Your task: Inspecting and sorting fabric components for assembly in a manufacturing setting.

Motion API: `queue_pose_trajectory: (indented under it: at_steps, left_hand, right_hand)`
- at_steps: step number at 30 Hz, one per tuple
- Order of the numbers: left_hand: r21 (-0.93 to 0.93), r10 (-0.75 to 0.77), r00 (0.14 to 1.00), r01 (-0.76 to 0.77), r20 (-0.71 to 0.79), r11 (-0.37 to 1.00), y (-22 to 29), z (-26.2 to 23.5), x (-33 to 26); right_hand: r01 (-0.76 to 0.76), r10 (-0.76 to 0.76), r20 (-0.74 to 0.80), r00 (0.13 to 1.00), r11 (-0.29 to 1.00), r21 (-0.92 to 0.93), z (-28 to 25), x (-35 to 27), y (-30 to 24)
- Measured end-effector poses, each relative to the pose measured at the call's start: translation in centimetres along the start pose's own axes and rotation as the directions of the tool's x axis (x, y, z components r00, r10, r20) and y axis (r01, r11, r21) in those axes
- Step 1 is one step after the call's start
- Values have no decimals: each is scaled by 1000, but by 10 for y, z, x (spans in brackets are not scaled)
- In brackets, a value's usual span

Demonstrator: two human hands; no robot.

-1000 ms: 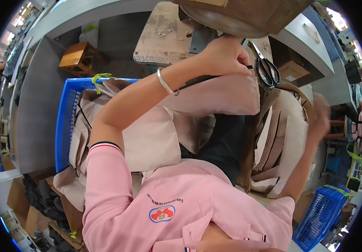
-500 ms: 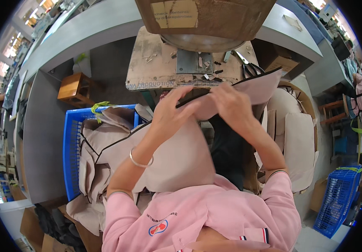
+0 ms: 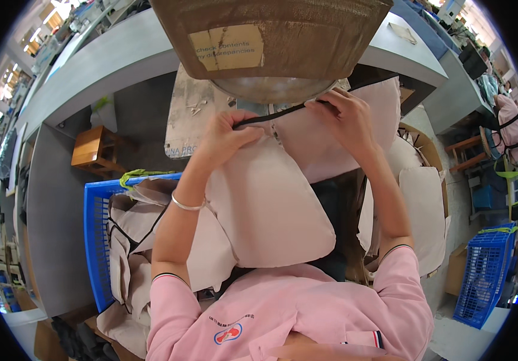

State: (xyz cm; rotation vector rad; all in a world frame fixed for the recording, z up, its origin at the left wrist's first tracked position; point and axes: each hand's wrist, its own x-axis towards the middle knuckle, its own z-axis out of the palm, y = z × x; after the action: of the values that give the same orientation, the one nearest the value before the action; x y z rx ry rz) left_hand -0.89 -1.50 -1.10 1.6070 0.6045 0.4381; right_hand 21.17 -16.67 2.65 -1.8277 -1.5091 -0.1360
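Note:
Stretched between my hands is a black edging strip [image 3: 284, 113] with pale beige fabric panels hanging from it. My left hand [image 3: 230, 133] pinches the strip at its left end, thumb laid along the fabric. Further right, my right hand [image 3: 344, 119] grips the same edge, fingers bent over it. One rounded panel [image 3: 274, 207] hangs down over my lap. Another panel [image 3: 337, 147] spreads beneath my right hand and out past it. A narrow gap between the two panels shows just right of my left fingertips.
A brown carton [image 3: 277, 45] with a round rim under it blocks the view above my hands. Behind them is a worn worktable [image 3: 183, 120] with scraps. A blue basket [image 3: 93, 240] of fabric pieces stands left; a carton [image 3: 436, 141] of panels stands right. A wooden stool [image 3: 93, 147] is far left.
My left hand has gone from loosely spread to pinching the edging. A rounded panel now hangs in front of me. The scissors on the table are no longer visible, and the view has shifted.

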Motion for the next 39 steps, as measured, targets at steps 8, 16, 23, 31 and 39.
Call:
queue_pose_trajectory:
  at_steps: [8,16,23,31,39]
  left_hand:
    - [-123,-16,1000,14,-11,992,7,-10,34]
    - [-206,-4,1000,0,-16,979,11,-15,38]
    - [-188,-5,994,-16,-107,982,7,-29,35]
    - [244,39,999,-32,-23,969,6,-5,-2]
    - [544,268,951,-308,153,780,44,22,-8]
  right_hand:
    - [10,-12,-25,1000,997,-79,22,19,27]
    - [-22,18,-56,998,997,-75,24,19,36]
    - [-10,-2,-196,981,998,-64,-4,20,23]
    - [-5,-132,-230,964,857,-515,-71,-53,-28]
    - [-602,338,-509,791,575,-554,-215,-85,68]
